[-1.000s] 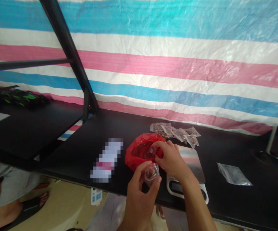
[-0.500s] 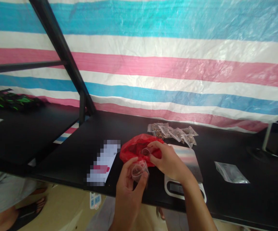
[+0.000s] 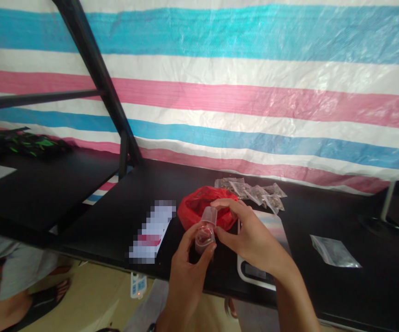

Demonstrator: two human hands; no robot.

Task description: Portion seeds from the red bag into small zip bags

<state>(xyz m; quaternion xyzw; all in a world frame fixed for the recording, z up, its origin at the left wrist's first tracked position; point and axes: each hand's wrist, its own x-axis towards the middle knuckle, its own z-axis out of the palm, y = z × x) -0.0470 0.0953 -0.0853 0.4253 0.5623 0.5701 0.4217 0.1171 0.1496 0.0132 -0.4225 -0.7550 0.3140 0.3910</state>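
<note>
My left hand [image 3: 185, 269] pinches a small clear plastic bag [image 3: 203, 238] open just above the near edge of the black table [image 3: 151, 184]. My right hand [image 3: 251, 235] holds a small clear plastic cup [image 3: 209, 216] tipped mouth-down onto the bag's opening. Right behind them lies a crumpled red plastic bag [image 3: 199, 207]. Under my right wrist sits a digital scale [image 3: 265, 258] with a shiny steel plate.
Several small sealed bags of brownish bits [image 3: 254, 190] lie behind the scale by the striped tarp wall [image 3: 241, 92]. One flat clear bag [image 3: 334, 251] lies to the right. A pixelated white card [image 3: 152, 230] lies left. A black diagonal frame post [image 3: 98, 78] rises at left. Someone's sandalled leg [image 3: 15, 281] shows at lower left.
My right hand lifted the small cup out of the red bag and tipped it over the clear bag. My left hand raised the clear bag to meet it.
</note>
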